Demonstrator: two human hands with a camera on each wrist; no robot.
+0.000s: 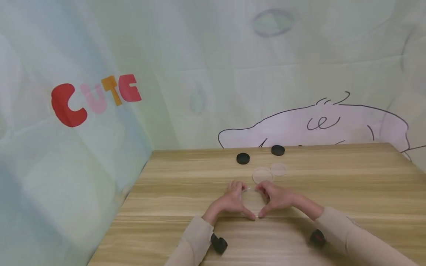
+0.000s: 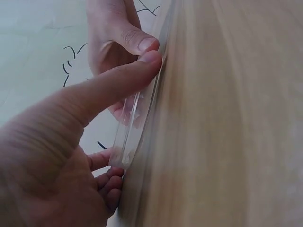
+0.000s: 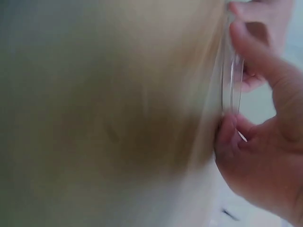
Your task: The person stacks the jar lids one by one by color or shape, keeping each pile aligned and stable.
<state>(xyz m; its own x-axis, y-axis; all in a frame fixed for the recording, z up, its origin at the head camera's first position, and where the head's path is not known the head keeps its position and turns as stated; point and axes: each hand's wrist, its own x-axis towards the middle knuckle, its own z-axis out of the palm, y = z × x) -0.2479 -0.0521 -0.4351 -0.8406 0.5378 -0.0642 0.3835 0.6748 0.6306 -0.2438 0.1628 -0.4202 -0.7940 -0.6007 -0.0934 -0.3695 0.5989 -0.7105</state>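
Table (image 1: 149,236): woodgrain, with CUTE-lettered backdrop (image 1: 186,74)
Left hand (image 1: 232,201): fingers curled round a clear dish (image 1: 253,201)
Right hand (image 1: 279,195): yep, same grip, opposite side
Black lids (image 1: 243,159): two, farther back

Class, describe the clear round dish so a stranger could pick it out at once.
Start at the wooden table, then find where the left hand and right hand nearly meet. The clear round dish is between them, the only see-through piece both hands encircle.

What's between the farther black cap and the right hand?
The head view shows the smaller clear disc there, with the larger clear disc at its left.
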